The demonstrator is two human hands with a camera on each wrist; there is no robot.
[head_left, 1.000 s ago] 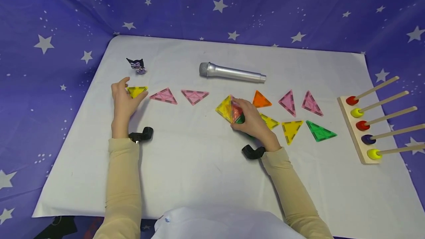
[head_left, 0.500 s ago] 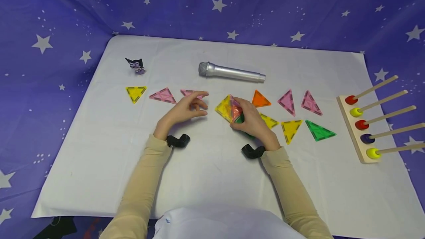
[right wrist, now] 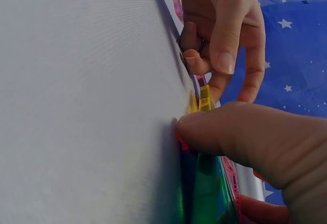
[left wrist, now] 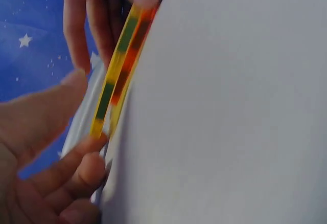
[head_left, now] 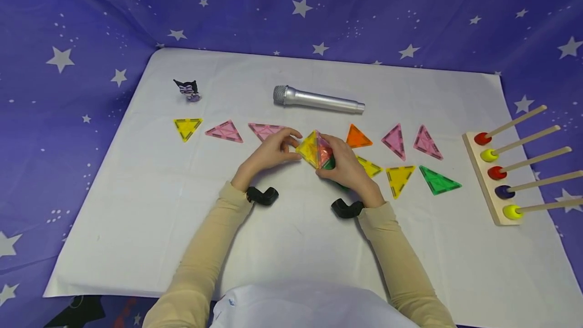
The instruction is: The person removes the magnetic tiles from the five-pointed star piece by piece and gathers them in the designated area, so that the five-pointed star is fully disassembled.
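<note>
Magnetic tiles in yellow (head_left: 307,149), red (head_left: 324,155) and green (head_left: 329,162) are joined into a small block in the middle of the table. My right hand (head_left: 344,164) grips this block from its right side, thumb at the near edge and fingers over the far side, hiding part of it. At the block's left corner is my left hand (head_left: 272,150), thumb and fingers spread apart. In the left wrist view a fingertip (left wrist: 97,141) lies at the end of the yellow tile's edge; whether it presses there I cannot tell. A pink triangle tile (head_left: 264,129) is partly behind the left hand.
Farther left lie a pink tile (head_left: 225,131) and a yellow tile (head_left: 186,128). Right of the block are orange (head_left: 358,136), pink (head_left: 395,141), yellow (head_left: 400,180) and green (head_left: 439,180) triangles. A silver microphone (head_left: 321,100), a figurine (head_left: 188,90) and a bead-peg stand (head_left: 492,178) surround them.
My left hand has left the yellow triangle at the far left, now lying uncovered, and moved right to the block's left corner. The right hand keeps its grip in place.
</note>
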